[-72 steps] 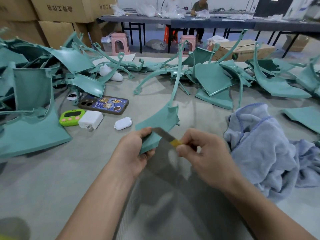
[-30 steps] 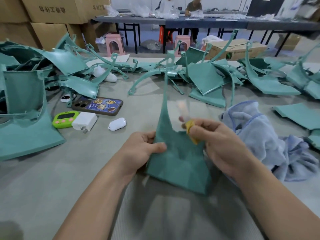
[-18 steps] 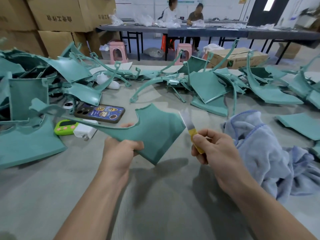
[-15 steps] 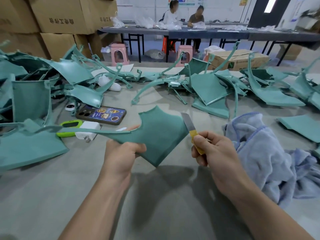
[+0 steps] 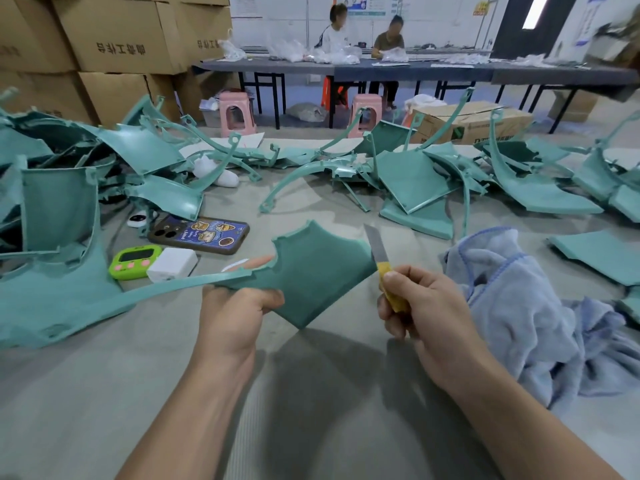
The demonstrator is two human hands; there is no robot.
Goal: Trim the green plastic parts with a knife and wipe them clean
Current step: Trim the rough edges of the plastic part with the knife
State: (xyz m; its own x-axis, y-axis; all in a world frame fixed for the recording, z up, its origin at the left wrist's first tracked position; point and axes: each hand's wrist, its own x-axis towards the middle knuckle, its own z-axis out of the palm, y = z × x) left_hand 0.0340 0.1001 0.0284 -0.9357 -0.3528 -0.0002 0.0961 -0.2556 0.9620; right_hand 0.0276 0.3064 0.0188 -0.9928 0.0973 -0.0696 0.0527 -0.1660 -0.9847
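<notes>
My left hand (image 5: 235, 313) grips a green plastic part (image 5: 318, 271) by its lower edge and holds it above the grey table. The part's broad panel faces me and a long thin arm runs out to the left. My right hand (image 5: 419, 306) grips a knife (image 5: 379, 258) by its yellow handle, blade pointing up. The blade stands right at the panel's right corner. A crumpled light blue cloth (image 5: 526, 306) lies on the table just right of my right hand.
Piles of green parts lie at the left (image 5: 59, 209), across the back (image 5: 412, 181) and at the right (image 5: 602, 258). A phone (image 5: 201, 235), a green timer (image 5: 135, 261) and a white charger (image 5: 172, 265) lie left of centre. Two people sit at a far table.
My left hand turned the part from upright to lying sideways, its thin arm now pointing left. My right hand kept the knife and moved the blade to the panel's right corner.
</notes>
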